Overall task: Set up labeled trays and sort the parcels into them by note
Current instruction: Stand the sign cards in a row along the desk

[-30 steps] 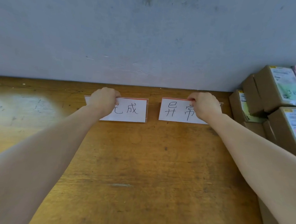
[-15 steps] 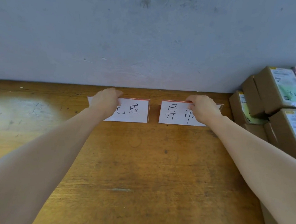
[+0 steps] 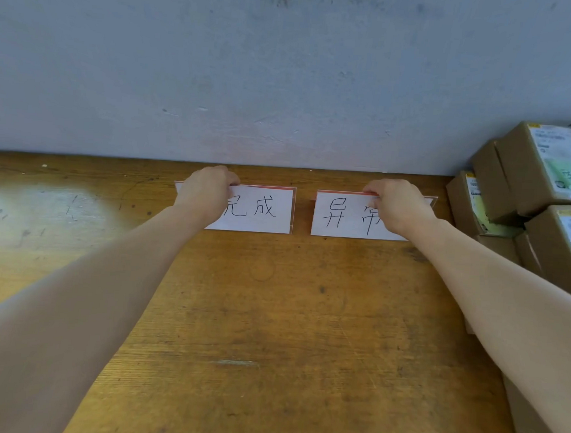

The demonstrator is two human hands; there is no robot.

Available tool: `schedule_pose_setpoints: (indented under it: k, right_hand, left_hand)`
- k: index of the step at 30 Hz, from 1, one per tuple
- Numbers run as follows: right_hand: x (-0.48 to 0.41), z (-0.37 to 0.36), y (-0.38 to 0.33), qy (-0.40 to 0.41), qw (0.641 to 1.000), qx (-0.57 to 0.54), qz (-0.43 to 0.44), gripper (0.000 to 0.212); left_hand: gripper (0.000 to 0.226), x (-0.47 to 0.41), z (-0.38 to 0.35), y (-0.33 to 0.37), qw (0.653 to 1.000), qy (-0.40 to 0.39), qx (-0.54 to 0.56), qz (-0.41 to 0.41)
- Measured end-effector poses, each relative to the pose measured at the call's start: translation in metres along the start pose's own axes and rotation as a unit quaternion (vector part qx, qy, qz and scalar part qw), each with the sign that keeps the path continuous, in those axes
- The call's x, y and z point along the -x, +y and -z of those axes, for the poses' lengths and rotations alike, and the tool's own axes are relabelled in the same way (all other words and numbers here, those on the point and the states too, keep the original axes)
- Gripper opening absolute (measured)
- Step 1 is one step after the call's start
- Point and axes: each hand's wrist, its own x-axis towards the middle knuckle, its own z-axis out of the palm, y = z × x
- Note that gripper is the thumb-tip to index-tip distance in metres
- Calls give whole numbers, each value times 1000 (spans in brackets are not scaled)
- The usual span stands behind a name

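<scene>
Two hands (image 3: 208, 192) (image 3: 398, 207) on two label cards (image 3: 264, 211) (image 3: 338, 216)

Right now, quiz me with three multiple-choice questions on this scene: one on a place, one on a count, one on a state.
1. Where on the table are the parcels?
A. left edge
B. middle
C. right edge

2. How many white cards stand near the wall?
A. one
B. two
C. four

3. What is the right hand doing?
A. gripping the right card by its top
B. lying flat on the table
C. lifting a parcel

Answers:
1 C, the parcels are stacked at the right edge.
2 B, two cards stand side by side.
3 A, its fingers curl over that card's top edge, as the left hand does on the left card.
</scene>
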Motion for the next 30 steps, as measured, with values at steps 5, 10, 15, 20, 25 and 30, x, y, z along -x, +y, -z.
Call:
schedule_pose_setpoints:
  k: [5, 10, 15, 20, 25, 30]
  right_hand:
    - [1, 0, 0, -1, 1000, 5, 2, 34]
    - [4, 1, -3, 2, 1000, 10, 1, 35]
    - [16, 16, -15, 45, 999, 19, 22, 37]
    - [36, 50, -42, 105, 991, 29, 74, 36]
    - [64, 97, -78, 170, 976, 39, 127, 36]
    - [106, 144, -116, 255, 951, 36, 169, 38]
  left_hand:
    - [25, 0, 2, 2, 1000, -4, -3, 6]
    - [27, 1, 3, 5, 1000, -12, -2, 10]
    - [40, 11, 14, 11, 1000, 2, -16, -11]
    - [43, 30, 55, 23, 997, 67, -8, -45]
    - [39, 69, 110, 37, 985, 152, -12, -85]
    - [36, 123, 167, 41, 956, 263, -12, -127]
